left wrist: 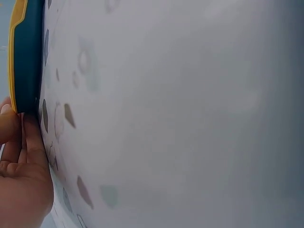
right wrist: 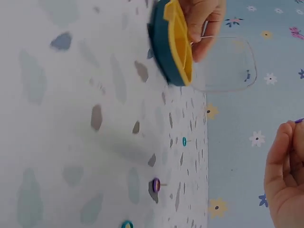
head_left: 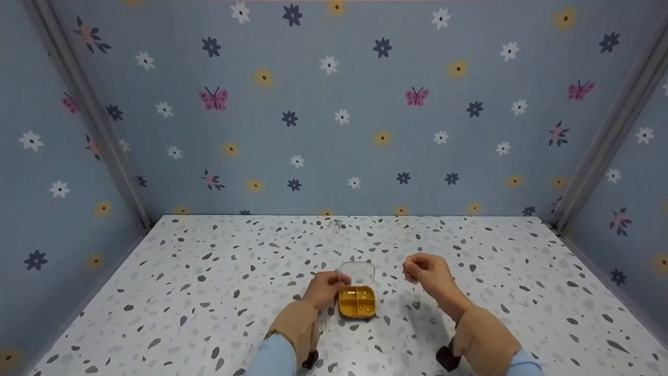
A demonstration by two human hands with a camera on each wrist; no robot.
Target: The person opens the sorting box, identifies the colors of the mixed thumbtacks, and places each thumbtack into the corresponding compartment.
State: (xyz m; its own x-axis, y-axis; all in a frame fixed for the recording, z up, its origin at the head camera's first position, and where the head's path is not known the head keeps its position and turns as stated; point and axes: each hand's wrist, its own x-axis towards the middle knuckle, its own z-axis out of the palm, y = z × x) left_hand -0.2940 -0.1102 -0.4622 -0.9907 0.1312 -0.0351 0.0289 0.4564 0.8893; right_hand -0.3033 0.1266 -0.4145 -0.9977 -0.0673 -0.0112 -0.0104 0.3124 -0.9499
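Observation:
A small pill box (head_left: pixel 357 315) stands on the tabletop, yellow and divided into compartments inside, teal outside (right wrist: pixel 161 45). Its clear lid (head_left: pixel 358 272) is raised at the back. Small bits show in the front right compartment, too tiny to make out. My left hand (head_left: pixel 322 290) holds the box at its back left corner, thumb by the yellow rim in the left wrist view. Off to the right, above the tabletop, my right hand (head_left: pixel 430 272) pinches a tiny purple piece (right wrist: pixel 298 120); most of it is hidden by the fingertips.
In the right wrist view, small round studs with thin posts lie on the speckled tabletop (head_left: pixel 235 271): a teal one (right wrist: pixel 184 141), a purple one (right wrist: pixel 156 185) and another teal one (right wrist: pixel 127 224). Flower-patterned walls (head_left: pixel 334 104) enclose the back and sides.

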